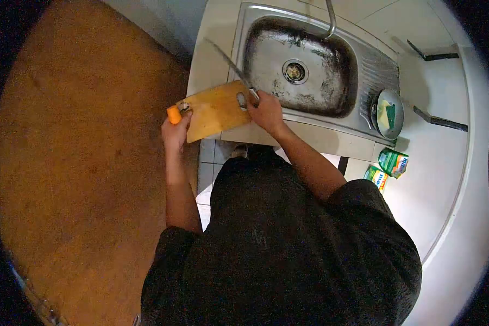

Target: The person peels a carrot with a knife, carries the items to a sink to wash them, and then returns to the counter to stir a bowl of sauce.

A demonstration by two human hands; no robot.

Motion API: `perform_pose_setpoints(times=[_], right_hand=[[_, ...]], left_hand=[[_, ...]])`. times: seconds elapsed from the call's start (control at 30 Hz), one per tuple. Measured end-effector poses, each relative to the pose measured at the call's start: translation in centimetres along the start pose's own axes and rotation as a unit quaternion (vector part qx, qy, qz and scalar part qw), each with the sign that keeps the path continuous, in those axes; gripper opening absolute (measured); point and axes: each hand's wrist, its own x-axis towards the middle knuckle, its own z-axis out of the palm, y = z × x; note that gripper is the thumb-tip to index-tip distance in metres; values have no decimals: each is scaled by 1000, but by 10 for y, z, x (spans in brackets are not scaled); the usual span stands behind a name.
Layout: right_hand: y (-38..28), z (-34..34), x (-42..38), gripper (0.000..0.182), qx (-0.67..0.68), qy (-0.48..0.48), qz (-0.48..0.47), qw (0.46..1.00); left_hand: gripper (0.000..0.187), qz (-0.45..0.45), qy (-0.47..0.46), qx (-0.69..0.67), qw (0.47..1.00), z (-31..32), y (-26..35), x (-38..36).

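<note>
My left hand (175,133) is closed at the left end of a wooden cutting board (214,111). A short, bright orange piece (174,114) sticks up at that hand, beside a small pale bit whose kind I cannot make out. In my right hand (268,113) is a knife (226,61), its long blade pointing up and left across the counter's edge. The same hand is at the board's right end, next to the oval handle hole (242,101). The board is held in front of the sink's lower left corner.
A stained steel sink (344,100) with a drain (295,71) and a tap (331,22) lies ahead. On its right, a metal bowl (397,117) holds a yellow-green sponge (387,114). Green packets (392,162) stand lower right. Brown floor (81,163) spreads left.
</note>
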Motion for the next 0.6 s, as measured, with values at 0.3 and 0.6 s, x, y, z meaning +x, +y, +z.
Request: perform_pose_setpoints(times=[0.3, 0.6], right_hand=[[-25, -46, -20, 34, 80, 136, 46, 986], [-28, -151, -49, 40, 133, 201, 98, 965]], left_hand=[[23, 100, 17, -197, 975, -2, 9, -15], [21, 17, -217, -370, 903, 46, 46, -30]])
